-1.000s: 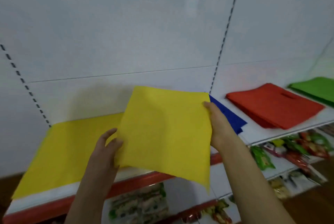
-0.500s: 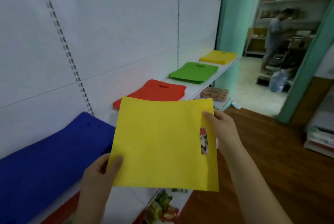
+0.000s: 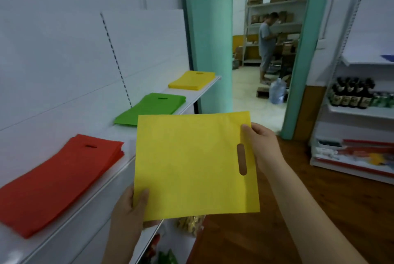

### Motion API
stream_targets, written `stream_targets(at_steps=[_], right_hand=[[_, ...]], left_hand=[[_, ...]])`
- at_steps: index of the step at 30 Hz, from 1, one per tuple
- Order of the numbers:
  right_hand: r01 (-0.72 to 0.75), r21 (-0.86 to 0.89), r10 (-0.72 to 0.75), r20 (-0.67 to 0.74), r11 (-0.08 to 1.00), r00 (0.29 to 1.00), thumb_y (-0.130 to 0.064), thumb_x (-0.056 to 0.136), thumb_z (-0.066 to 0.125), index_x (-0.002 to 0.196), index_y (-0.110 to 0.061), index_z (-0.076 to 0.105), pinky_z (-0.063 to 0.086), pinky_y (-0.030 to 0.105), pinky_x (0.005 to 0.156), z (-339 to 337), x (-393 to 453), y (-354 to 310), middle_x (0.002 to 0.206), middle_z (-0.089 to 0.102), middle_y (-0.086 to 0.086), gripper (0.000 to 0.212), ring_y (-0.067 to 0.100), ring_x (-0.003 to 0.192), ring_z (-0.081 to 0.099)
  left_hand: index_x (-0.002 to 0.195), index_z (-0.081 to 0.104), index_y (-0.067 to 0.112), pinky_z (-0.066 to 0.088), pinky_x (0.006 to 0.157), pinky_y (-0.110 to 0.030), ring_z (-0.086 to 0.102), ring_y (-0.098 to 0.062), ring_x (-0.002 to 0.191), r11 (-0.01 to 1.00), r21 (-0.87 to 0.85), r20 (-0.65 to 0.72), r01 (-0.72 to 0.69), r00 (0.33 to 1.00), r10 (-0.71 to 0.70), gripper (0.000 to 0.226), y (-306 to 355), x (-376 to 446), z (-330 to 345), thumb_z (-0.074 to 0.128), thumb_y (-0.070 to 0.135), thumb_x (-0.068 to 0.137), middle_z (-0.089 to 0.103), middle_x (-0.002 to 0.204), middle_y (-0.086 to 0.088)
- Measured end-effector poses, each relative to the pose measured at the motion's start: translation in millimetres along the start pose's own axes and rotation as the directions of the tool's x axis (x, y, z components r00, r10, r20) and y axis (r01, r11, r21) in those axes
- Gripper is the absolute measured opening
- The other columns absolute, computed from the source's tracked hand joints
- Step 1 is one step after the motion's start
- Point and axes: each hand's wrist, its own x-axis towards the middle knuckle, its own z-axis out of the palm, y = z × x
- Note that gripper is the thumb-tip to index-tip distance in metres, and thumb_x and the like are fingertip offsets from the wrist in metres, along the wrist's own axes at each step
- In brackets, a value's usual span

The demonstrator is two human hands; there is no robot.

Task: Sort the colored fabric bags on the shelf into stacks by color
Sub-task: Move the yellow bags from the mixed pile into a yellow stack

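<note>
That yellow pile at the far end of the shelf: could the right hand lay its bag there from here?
Probably not yet. The right hand grips the yellow bag, while the yellow pile lies beyond the red stack and green stack. Nothing blocks the way; a few steps closer should do.

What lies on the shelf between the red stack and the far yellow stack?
In the head view, a green stack lies between the red stack and the yellow stack, with bare shelf between them.

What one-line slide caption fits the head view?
Both hands, left hand and right hand, hold a yellow bag beside red, green, yellow stacks.
</note>
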Motion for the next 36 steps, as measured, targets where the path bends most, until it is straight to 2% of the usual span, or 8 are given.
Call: stream_targets(at_steps=[3, 8, 20, 24, 26, 30, 33, 36], right_hand=[[-0.022, 0.033, 0.024, -0.049, 0.999, 0.999, -0.03, 0.097, 0.061, 0.083, -0.022, 0.075, 0.056, 0.054, 0.079, -17, 50, 11, 0.084, 0.074, 0.009, 0.021, 0.032, 0.078, 0.068], [-0.046, 0.085, 0.055, -0.107, 0.995, 0.993, -0.031, 0.098, 0.059, 0.087, -0.023, 0.074, 0.056, 0.05, 0.084, -28, 147, 32, 0.083, 0.074, 0.004, 0.021, 0.028, 0.079, 0.068], [0.057, -0.029, -0.061, -0.144, 0.998, 0.988, -0.038, 0.101, 0.051, 0.092, -0.031, 0.069, 0.053, 0.051, 0.093, -10, 428, 0, 0.098, 0.072, 0.006, 0.022, 0.03, 0.096, 0.068], [0.076, 0.015, -0.073, -0.138, 0.997, 0.988, -0.031, 0.103, 0.047, 0.091, -0.029, 0.066, 0.055, 0.038, 0.072, -2, 517, 3, 0.092, 0.068, 0.002, 0.023, 0.026, 0.091, 0.066], [0.075, 0.004, -0.074, -0.117, 0.997, 0.99, -0.028, 0.104, 0.047, 0.088, -0.026, 0.065, 0.051, 0.033, 0.063, 3, 561, 10, 0.085, 0.065, 0.002, 0.024, 0.022, 0.082, 0.063], [0.097, -0.029, -0.098, -0.028, 0.995, 0.995, -0.028, 0.099, 0.053, 0.086, -0.018, 0.067, 0.053, 0.042, 0.076, 20, 668, 33, 0.081, 0.066, 0.007, 0.021, 0.027, 0.08, 0.061], [0.117, -0.017, -0.116, 0.048, 0.993, 0.992, -0.025, 0.096, 0.059, 0.084, -0.019, 0.069, 0.05, 0.039, 0.074, 42, 753, 46, 0.08, 0.068, 0.004, 0.017, 0.022, 0.077, 0.061], [0.166, -0.041, -0.157, 0.169, 0.985, 0.973, -0.023, 0.094, 0.063, 0.083, -0.023, 0.069, 0.049, 0.031, 0.072, 73, 825, 49, 0.08, 0.068, 0.0, 0.013, 0.018, 0.076, 0.061]], left_hand=[[0.105, 0.063, 0.014, 0.055, 0.045, -0.034, 0.065, -0.03, 0.064, 1.0, -0.004, 0.031, 0.0, 1.0, 0.0, 0.019, -1, 43, 41, 0.058, 0.029, 0.095, 0.067, 0.09, -0.019], [0.13, 0.056, 0.017, 0.061, 0.059, -0.044, 0.066, -0.036, 0.091, 0.999, 0.005, 0.067, 0.032, 0.997, -0.032, 0.038, -3, 132, 115, 0.057, 0.036, 0.097, 0.062, 0.119, -0.014], [0.116, 0.055, 0.029, 0.06, 0.056, -0.033, 0.068, -0.021, 0.087, 0.993, -0.038, 0.114, -0.114, 0.986, 0.118, 0.014, 63, 373, 276, 0.049, 0.029, 0.102, 0.064, 0.108, 0.001], [0.106, 0.057, 0.026, 0.058, 0.053, -0.027, 0.068, -0.022, 0.084, 0.995, -0.026, 0.112, -0.101, 0.988, 0.104, 0.007, 81, 441, 323, 0.051, 0.027, 0.102, 0.064, 0.105, -0.005], [0.112, 0.056, 0.023, 0.058, 0.054, -0.026, 0.067, -0.023, 0.088, 0.997, -0.005, 0.108, -0.081, 0.991, 0.081, 0.011, 84, 471, 344, 0.053, 0.024, 0.101, 0.063, 0.107, -0.004], [0.109, 0.059, 0.023, 0.055, 0.055, -0.021, 0.065, -0.023, 0.089, 0.992, 0.087, 0.04, -0.094, 0.995, 0.091, 0.01, 83, 532, 382, 0.054, 0.019, 0.101, 0.064, 0.102, -0.002], [0.108, 0.061, 0.025, 0.06, 0.069, -0.042, 0.066, -0.025, 0.091, 0.988, 0.144, -0.041, -0.049, 0.998, 0.055, 0.01, 77, 577, 411, 0.058, 0.022, 0.099, 0.066, 0.101, -0.001], [0.105, 0.063, 0.026, 0.059, 0.074, -0.041, 0.065, -0.019, 0.091, 0.969, 0.247, -0.161, 0.012, 0.987, 0.029, 0.009, 77, 609, 431, 0.058, 0.022, 0.099, 0.067, 0.1, 0.002]])
